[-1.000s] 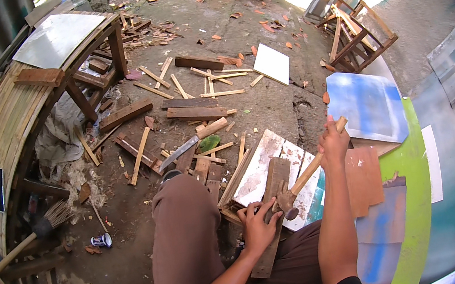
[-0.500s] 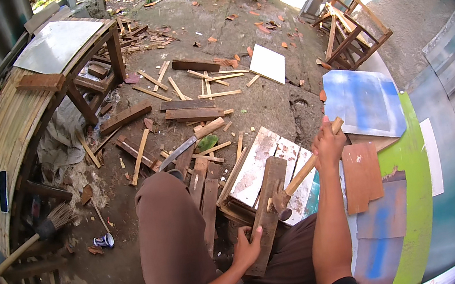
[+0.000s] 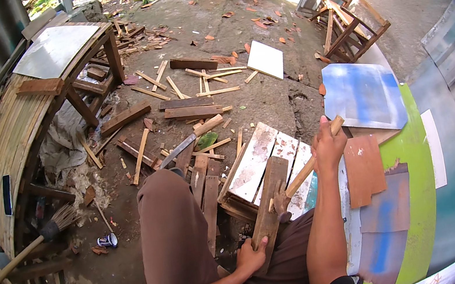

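My L hand (image 3: 252, 257) slid down to grip the board (image 3: 272, 185) nr its btm end, so it's clear of the hammer (image 3: 303, 174) w/ R hand (image 3: 329, 143) clenched round the handle.

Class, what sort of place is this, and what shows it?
Probably an outdoor woodworking yard: the right hand grips a hammer, cut wooden strips lie scattered over the ground, and leaves lie about.

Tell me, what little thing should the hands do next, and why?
Perhaps the right hand should gently tilt the claw hammer, because its claw side is at the wooden plank's edge and the left hand grips the plank's lower end. I can't tell whether the claw has caught anything.
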`<move>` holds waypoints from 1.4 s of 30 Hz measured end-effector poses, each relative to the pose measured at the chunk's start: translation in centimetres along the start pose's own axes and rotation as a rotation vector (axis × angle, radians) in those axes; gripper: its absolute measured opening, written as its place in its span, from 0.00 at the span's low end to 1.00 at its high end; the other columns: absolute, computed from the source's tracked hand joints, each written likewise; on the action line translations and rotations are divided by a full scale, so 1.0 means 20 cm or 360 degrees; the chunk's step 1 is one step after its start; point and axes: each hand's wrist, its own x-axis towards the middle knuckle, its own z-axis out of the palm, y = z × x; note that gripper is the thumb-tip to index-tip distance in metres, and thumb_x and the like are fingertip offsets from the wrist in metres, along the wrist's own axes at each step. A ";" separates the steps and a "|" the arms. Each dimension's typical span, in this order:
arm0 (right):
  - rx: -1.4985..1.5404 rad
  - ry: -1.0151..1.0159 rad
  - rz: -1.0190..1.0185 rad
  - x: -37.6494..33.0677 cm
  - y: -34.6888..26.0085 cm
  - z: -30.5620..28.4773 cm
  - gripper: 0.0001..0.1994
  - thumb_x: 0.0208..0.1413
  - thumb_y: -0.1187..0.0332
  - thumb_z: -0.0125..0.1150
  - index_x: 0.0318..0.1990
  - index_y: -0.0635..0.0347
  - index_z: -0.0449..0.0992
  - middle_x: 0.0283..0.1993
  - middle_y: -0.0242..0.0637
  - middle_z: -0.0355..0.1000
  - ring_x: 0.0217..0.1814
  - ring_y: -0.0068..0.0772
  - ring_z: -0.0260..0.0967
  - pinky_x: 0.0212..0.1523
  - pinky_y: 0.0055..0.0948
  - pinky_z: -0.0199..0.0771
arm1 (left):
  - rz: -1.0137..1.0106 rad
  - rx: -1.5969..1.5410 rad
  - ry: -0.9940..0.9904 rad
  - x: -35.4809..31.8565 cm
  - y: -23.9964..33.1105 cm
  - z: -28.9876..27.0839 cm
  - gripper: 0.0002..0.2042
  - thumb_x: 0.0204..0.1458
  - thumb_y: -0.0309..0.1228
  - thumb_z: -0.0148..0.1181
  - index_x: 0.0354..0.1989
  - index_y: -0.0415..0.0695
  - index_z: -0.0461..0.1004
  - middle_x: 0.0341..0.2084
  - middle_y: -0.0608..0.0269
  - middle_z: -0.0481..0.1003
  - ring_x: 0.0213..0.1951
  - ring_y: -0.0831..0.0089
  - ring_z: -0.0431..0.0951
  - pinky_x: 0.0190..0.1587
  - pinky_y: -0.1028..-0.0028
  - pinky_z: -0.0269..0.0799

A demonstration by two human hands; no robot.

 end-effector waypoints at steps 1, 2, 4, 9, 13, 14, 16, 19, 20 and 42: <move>-0.0007 0.0005 0.0003 -0.01 -0.01 0.00 0.14 0.72 0.64 0.63 0.35 0.59 0.68 0.17 0.23 0.58 0.11 0.15 0.51 0.10 0.25 0.49 | -0.0032 0.0001 -0.0024 -0.01 0.00 0.00 0.37 0.63 0.63 0.59 0.56 0.34 0.77 0.49 0.27 0.80 0.57 0.32 0.79 0.60 0.48 0.74; -0.0014 0.0013 0.0008 -0.02 -0.01 -0.01 0.13 0.72 0.64 0.63 0.36 0.59 0.69 0.17 0.23 0.58 0.11 0.15 0.51 0.10 0.25 0.49 | -0.0026 0.0024 -0.0031 -0.01 0.00 0.00 0.37 0.63 0.62 0.59 0.55 0.33 0.77 0.49 0.27 0.80 0.56 0.32 0.79 0.60 0.47 0.74; -0.0021 0.0030 -0.0001 -0.04 -0.02 -0.03 0.13 0.72 0.64 0.63 0.37 0.60 0.70 0.17 0.23 0.58 0.11 0.15 0.51 0.10 0.24 0.49 | -0.0023 0.0076 -0.0027 -0.02 0.00 0.00 0.36 0.63 0.62 0.59 0.55 0.33 0.78 0.48 0.28 0.81 0.56 0.32 0.80 0.59 0.47 0.74; -0.0013 0.0091 -0.0025 -0.09 -0.03 -0.08 0.13 0.71 0.64 0.64 0.38 0.62 0.71 0.17 0.23 0.58 0.11 0.14 0.50 0.10 0.23 0.49 | 0.0022 0.0089 -0.0026 -0.03 -0.03 0.01 0.35 0.62 0.61 0.60 0.55 0.34 0.78 0.47 0.29 0.81 0.54 0.31 0.80 0.58 0.47 0.74; 0.0003 0.0168 -0.0061 -0.14 -0.03 -0.11 0.13 0.71 0.64 0.65 0.38 0.62 0.71 0.16 0.22 0.57 0.10 0.12 0.49 0.10 0.22 0.48 | 0.0058 0.0124 0.0019 -0.04 -0.07 0.02 0.35 0.62 0.61 0.61 0.55 0.34 0.77 0.46 0.30 0.81 0.53 0.31 0.80 0.58 0.47 0.74; -0.0003 0.0179 -0.0072 -0.15 -0.03 -0.11 0.13 0.71 0.64 0.65 0.38 0.62 0.71 0.16 0.22 0.57 0.10 0.12 0.49 0.10 0.22 0.47 | 0.0058 0.0116 0.0015 -0.04 -0.07 0.02 0.36 0.62 0.61 0.61 0.54 0.34 0.78 0.45 0.30 0.81 0.53 0.31 0.80 0.57 0.46 0.74; 0.0000 0.0184 -0.0073 -0.16 -0.02 -0.12 0.13 0.71 0.64 0.65 0.38 0.62 0.71 0.16 0.21 0.57 0.10 0.12 0.49 0.10 0.22 0.47 | 0.0009 0.0151 -0.0010 -0.06 -0.08 0.02 0.37 0.61 0.63 0.61 0.54 0.34 0.78 0.45 0.29 0.81 0.53 0.31 0.80 0.57 0.46 0.74; 0.0015 0.0177 -0.0030 -0.14 -0.02 -0.14 0.14 0.72 0.61 0.64 0.39 0.62 0.71 0.16 0.21 0.56 0.11 0.12 0.49 0.10 0.22 0.46 | 0.0011 0.0183 -0.0112 -0.03 -0.06 -0.02 0.39 0.61 0.66 0.59 0.53 0.33 0.78 0.45 0.29 0.81 0.54 0.32 0.80 0.57 0.46 0.74; 0.0017 0.0183 -0.0014 -0.13 -0.02 -0.15 0.15 0.72 0.59 0.63 0.40 0.62 0.72 0.16 0.20 0.55 0.11 0.12 0.49 0.10 0.22 0.46 | 0.0020 0.0201 -0.0152 -0.02 -0.05 -0.04 0.41 0.60 0.68 0.59 0.53 0.33 0.78 0.45 0.30 0.82 0.54 0.34 0.81 0.57 0.48 0.75; -0.0106 0.0148 0.0128 -0.06 -0.15 -0.07 0.14 0.71 0.68 0.60 0.54 0.71 0.80 0.17 0.19 0.50 0.13 0.11 0.46 0.14 0.22 0.46 | -0.0071 -0.0180 -0.0124 0.07 -0.01 0.03 0.42 0.60 0.70 0.56 0.52 0.35 0.83 0.44 0.36 0.84 0.54 0.40 0.83 0.56 0.53 0.77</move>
